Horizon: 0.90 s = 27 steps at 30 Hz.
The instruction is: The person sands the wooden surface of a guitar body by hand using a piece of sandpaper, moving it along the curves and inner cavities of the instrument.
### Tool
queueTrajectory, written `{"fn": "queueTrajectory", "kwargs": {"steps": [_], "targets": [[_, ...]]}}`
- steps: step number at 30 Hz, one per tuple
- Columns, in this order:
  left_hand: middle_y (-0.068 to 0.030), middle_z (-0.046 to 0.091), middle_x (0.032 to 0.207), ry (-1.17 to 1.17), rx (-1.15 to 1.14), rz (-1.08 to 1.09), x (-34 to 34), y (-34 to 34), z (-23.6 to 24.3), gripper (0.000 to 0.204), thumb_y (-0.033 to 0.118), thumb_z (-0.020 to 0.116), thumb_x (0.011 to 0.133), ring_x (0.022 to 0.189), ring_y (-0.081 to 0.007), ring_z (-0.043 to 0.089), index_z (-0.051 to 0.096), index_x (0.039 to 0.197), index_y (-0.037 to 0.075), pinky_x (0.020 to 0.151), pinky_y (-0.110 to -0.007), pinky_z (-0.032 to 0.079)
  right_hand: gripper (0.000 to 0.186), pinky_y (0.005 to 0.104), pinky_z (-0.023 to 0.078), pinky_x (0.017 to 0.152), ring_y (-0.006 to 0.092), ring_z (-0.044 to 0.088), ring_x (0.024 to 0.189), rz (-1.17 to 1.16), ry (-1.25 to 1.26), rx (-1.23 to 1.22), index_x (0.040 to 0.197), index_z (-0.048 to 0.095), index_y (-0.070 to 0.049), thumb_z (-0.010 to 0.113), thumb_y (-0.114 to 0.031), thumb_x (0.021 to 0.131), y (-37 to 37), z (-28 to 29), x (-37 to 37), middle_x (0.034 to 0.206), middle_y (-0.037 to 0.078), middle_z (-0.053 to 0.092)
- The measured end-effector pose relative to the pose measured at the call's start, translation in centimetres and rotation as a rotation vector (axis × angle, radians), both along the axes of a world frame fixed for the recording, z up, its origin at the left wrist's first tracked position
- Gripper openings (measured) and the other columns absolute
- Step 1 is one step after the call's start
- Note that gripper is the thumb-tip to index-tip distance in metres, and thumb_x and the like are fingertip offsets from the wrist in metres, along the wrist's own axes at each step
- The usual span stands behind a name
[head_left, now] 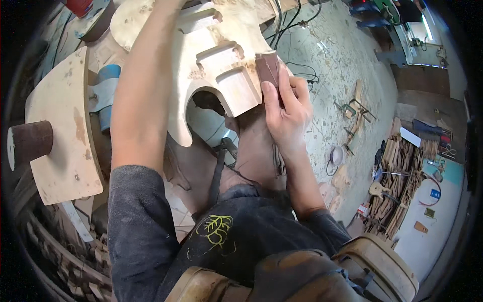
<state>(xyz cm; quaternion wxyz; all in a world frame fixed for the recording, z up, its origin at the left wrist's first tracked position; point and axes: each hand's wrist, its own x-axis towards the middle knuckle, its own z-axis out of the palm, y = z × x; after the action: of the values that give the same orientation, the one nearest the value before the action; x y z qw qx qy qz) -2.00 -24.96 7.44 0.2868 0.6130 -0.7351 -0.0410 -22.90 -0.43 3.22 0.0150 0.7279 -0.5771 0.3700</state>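
A pale wooden electric guitar body [201, 65] with routed cavities lies before me, its cutaway horn pointing toward my lap. My right hand [289, 108] is closed on a piece of brown sandpaper [266, 68], thumb and fingers pressing it to the body's right edge. Whether a block sits inside the sandpaper is hidden. My left forearm reaches up across the left part of the body, and the hand itself lies beyond the top of the picture.
To the left is a curved wooden board [63, 126] with a brown sandpaper-covered cylinder [32, 143] and a blue roller [108, 95]. Cables [289, 25] hang past the body's far right. Clamps [354, 108] and stacked wood strips [395, 186] lie on the right.
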Motion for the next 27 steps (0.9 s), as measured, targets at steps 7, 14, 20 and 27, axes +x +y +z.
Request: {"fn": "queueTrajectory", "kwargs": {"steps": [7,14,20,27], "targets": [[-0.0239,0.067,0.129,0.0,-0.001,-0.004,0.1,-0.2,-0.1,0.062,0.054,0.07,0.085,0.13,-0.0333,0.058,0.07,0.127,0.007,0.108,-0.047,0.047,0.043,0.0362,0.054,0.067,0.0281,0.066,0.078,0.03,0.036,0.016,0.13,0.067,0.003,0.077,-0.008,0.089,-0.2,0.1,-0.2,0.096,0.016,0.065],[-0.0239,0.067,0.128,-0.001,0.003,-0.016,-0.3,0.2,-0.3,0.062,0.054,0.07,0.085,0.13,-0.0334,0.058,0.07,0.126,0.007,0.108,-0.047,0.047,0.042,0.0377,0.053,0.066,0.0308,0.066,0.076,0.048,0.002,0.026,0.13,0.066,0.003,0.075,-0.009,0.091,2.4,-0.9,-1.2,0.095,0.016,0.064],[-0.0238,0.067,0.128,-0.017,-0.01,-0.006,0.3,-0.1,-0.2,0.062,0.054,0.069,0.085,0.129,-0.0334,0.058,0.07,0.126,0.007,0.107,-0.046,0.047,0.041,0.0363,0.057,0.072,0.0294,0.069,0.08,0.034,0.065,-0.025,0.128,0.067,0.005,0.076,-0.01,0.091,2.7,-2.0,-1.6,0.096,0.016,0.067],[-0.0238,0.067,0.128,-0.02,0.0,-0.003,0.4,-0.2,-0.3,0.062,0.054,0.069,0.085,0.129,-0.0334,0.058,0.071,0.125,0.007,0.107,-0.046,0.047,0.04,0.038,0.055,0.07,0.0298,0.068,0.079,-0.015,0.001,0.07,0.129,0.067,0.005,0.074,-0.007,0.091,1.4,-0.3,-0.3,0.094,0.017,0.065]]}}
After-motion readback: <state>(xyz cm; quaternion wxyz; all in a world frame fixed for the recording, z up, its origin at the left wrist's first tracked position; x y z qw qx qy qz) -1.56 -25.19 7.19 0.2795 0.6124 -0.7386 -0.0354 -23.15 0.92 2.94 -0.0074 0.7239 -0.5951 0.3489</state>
